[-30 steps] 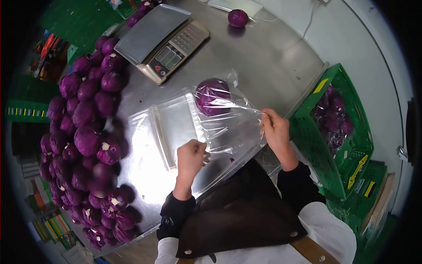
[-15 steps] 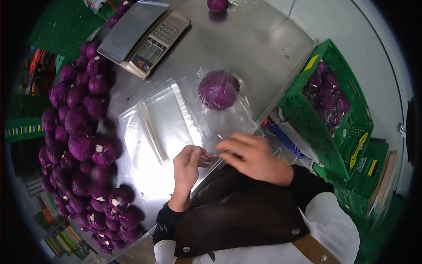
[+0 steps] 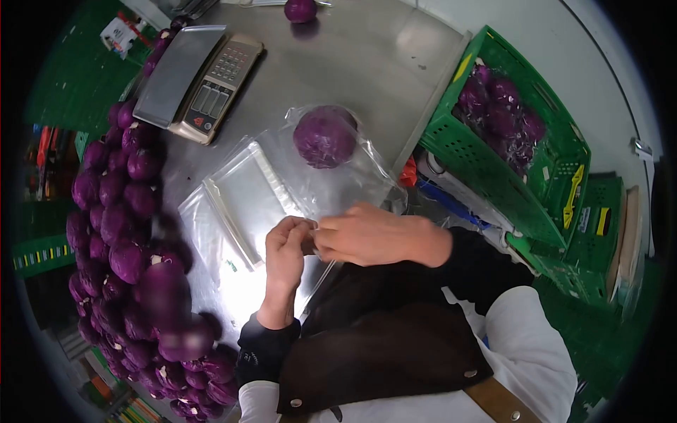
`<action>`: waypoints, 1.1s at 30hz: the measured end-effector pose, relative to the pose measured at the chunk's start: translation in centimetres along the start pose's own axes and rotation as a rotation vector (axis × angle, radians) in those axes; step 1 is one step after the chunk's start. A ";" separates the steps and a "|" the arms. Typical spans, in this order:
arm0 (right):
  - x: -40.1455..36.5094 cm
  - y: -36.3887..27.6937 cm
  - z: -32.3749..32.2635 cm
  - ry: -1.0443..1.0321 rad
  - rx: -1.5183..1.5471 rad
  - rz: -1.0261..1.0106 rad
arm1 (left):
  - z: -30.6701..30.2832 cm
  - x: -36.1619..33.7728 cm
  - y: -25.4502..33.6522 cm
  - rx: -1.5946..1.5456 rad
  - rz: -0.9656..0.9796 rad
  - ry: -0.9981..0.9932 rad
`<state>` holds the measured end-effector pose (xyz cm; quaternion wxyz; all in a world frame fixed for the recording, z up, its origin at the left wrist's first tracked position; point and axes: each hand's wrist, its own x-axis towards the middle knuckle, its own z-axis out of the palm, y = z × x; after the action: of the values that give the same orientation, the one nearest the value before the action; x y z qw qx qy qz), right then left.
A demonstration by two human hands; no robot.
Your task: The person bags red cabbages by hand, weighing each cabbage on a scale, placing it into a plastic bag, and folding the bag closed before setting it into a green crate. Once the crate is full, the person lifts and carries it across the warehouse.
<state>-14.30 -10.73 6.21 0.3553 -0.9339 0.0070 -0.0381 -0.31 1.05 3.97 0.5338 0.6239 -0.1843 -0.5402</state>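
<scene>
A red cabbage (image 3: 326, 137) sits inside a clear plastic bag (image 3: 370, 175) on the metal table. Toward me the loose film of the bag runs down to the two hands. My left hand (image 3: 284, 248) is closed, its thumb and fingers pinching the gathered film near the table edge. My right hand (image 3: 370, 236) meets it from the right, fingers pressed together on the same film; their tips are partly hidden. Just beyond my left hand lies a stack of flat clear bags (image 3: 247, 194).
Red cabbages (image 3: 128, 262) are heaped along the left side. A digital scale (image 3: 211, 95) stands at the far left, and a single red cabbage (image 3: 300, 10) lies at the back. On the right, a green crate (image 3: 486, 187) holds wrapped cabbages beside the table edge (image 3: 427, 116).
My right hand has moved left to meet my left hand and closed there. The view has shifted, so the table things appear further left.
</scene>
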 end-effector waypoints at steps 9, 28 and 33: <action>-34.8 7.5 6.3 1.315 1.072 1.223 | -0.9 -0.3 2.1 0.133 -0.070 0.019; -6.0 12.1 4.0 0.875 0.252 0.105 | -1.7 5.3 1.2 1.189 1.010 -0.016; -7.1 13.4 2.1 0.858 0.280 0.175 | -3.6 5.7 0.2 0.511 0.798 0.050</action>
<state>-21.07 -19.08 -4.70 0.4450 -0.7725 0.2270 -0.3919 4.89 -1.93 0.82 0.5332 0.6286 -0.5238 -0.2151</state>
